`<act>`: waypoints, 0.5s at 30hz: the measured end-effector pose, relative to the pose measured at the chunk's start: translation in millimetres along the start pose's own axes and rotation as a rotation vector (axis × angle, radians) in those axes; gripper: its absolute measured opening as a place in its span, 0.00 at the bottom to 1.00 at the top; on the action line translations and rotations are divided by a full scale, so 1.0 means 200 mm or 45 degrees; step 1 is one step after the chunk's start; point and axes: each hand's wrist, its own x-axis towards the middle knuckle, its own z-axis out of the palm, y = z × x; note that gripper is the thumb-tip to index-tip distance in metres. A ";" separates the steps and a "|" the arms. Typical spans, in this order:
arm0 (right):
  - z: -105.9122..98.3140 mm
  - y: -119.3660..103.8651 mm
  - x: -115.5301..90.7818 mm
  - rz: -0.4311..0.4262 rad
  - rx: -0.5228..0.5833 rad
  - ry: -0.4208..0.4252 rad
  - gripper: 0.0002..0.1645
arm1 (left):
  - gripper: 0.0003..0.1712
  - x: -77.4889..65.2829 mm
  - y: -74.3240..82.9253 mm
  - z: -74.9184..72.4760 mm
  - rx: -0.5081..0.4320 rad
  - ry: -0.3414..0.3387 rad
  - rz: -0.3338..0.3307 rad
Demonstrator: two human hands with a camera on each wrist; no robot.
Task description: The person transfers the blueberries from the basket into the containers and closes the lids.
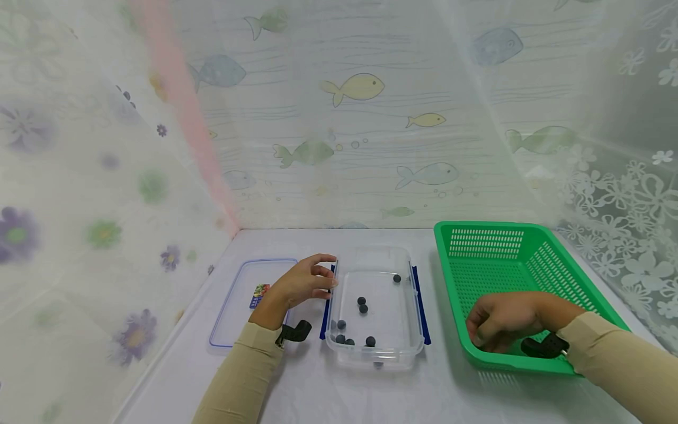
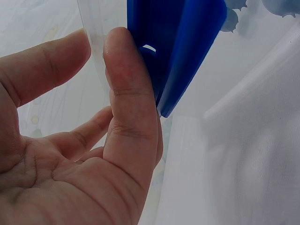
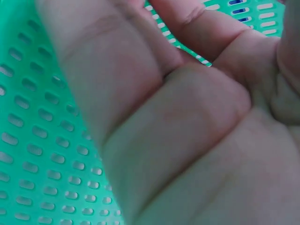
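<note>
My left hand point(image 1: 304, 281) holds the left side of a clear plastic box point(image 1: 389, 321), fingertips at its rim. In the left wrist view its fingers bend against the wall beside a blue side latch point(image 2: 176, 51). Several dark blueberries point(image 1: 370, 341) are scattered on the box's floor, mostly toward the near left. Inside a green basket point(image 1: 450, 282), my right hand point(image 1: 503, 321) reaches down at the near left corner with curled fingers. Its fingertips are hidden, so I cannot tell whether they hold anything. Perforated green plastic point(image 3: 51, 136) surrounds that hand in the right wrist view.
A clear lid point(image 1: 228, 306) with a blue seal lies left of the box and carries a small colourful label point(image 1: 259, 296). Both stand on a white-covered table point(image 1: 312, 388). Fish-patterned curtain point(image 1: 296, 194) hangs behind, with flowered sheets at both sides.
</note>
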 end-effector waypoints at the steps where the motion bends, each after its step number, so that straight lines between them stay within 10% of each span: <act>1: 0.00 0.00 0.00 -0.009 0.010 -0.005 0.09 | 0.39 0.00 0.00 0.00 0.001 -0.001 0.002; 15: -0.06 -0.12 -0.16 -0.187 0.096 0.061 0.13 | 0.40 0.01 0.00 0.00 0.009 -0.002 0.005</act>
